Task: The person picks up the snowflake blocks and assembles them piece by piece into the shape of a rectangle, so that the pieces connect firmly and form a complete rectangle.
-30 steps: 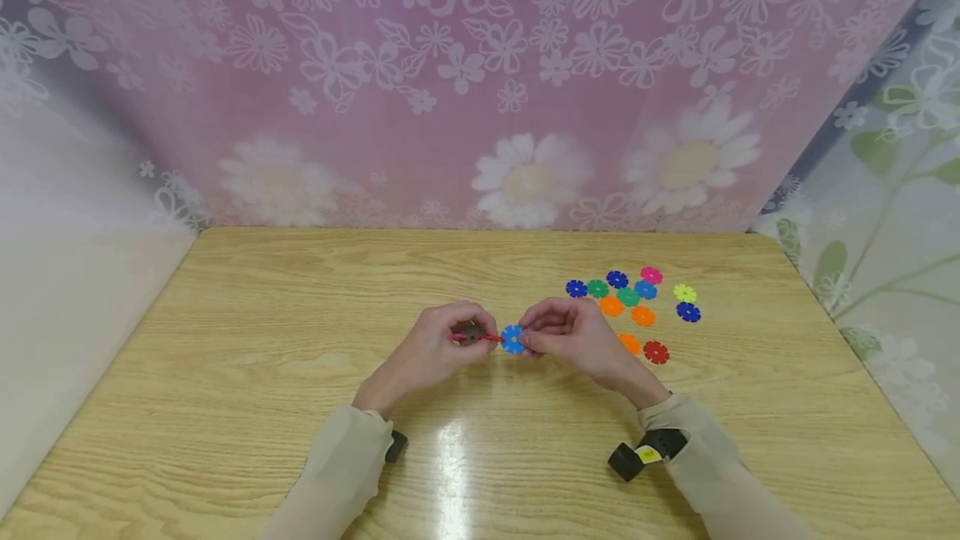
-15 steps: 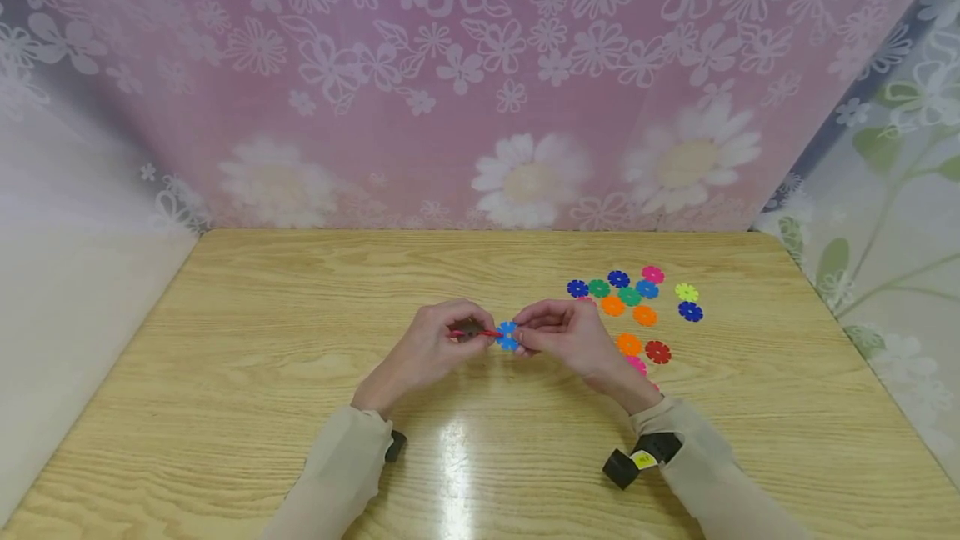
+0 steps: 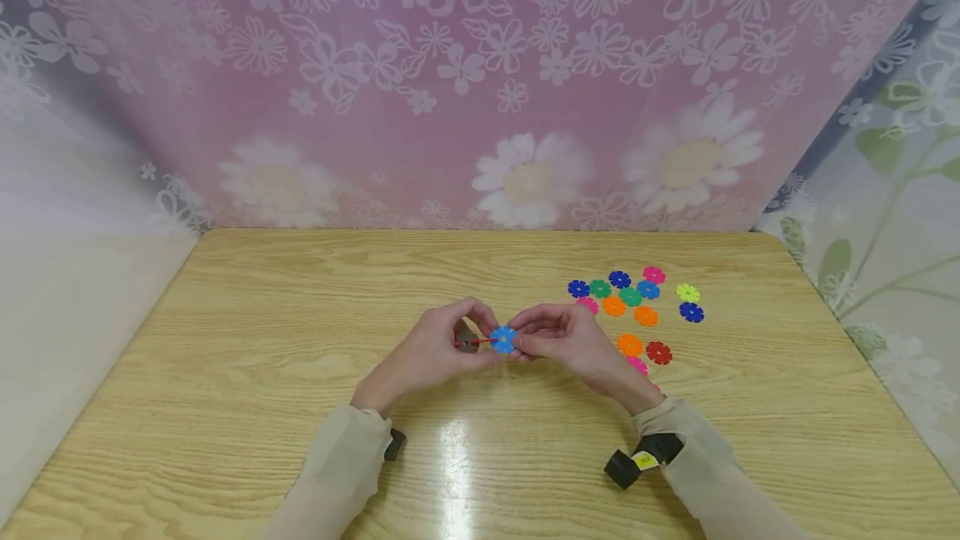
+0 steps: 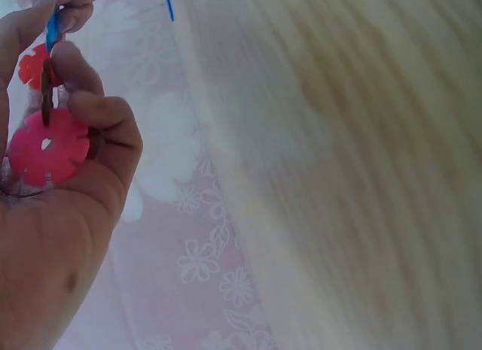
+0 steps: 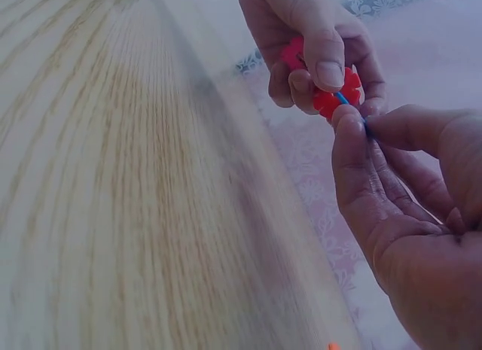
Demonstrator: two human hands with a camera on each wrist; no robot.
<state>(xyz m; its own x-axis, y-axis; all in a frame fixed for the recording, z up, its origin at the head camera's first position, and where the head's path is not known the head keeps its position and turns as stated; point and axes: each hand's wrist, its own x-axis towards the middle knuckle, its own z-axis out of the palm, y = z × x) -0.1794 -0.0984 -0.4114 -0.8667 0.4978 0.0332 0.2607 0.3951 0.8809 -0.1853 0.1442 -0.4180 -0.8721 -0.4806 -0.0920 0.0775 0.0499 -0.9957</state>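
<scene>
In the head view, my left hand (image 3: 435,344) holds a short chain of notched plastic discs above the middle of the table. The chain has a pink disc (image 4: 60,156) near the palm, a brown disc (image 3: 468,342) set crosswise, then a red disc (image 5: 348,89). At its right end a light-blue disc (image 3: 502,340) meets the red disc edge-on. My right hand (image 3: 566,342) pinches that blue disc between thumb and fingers. In the left wrist view, curled fingers stand around the pink and brown discs. How deep the blue and red notches sit is too small to tell.
Loose notched discs lie flat on the wooden table (image 3: 300,290) to the right: orange (image 3: 646,316), green (image 3: 600,288), dark blue (image 3: 692,312), yellow (image 3: 687,293), red (image 3: 659,352) and pink (image 3: 654,275). Behind the table hangs a flowered pink curtain (image 3: 420,123).
The blue disc has shifted slightly left toward the left hand. The left thumb and index finger have spread apart, showing more of the brown disc.
</scene>
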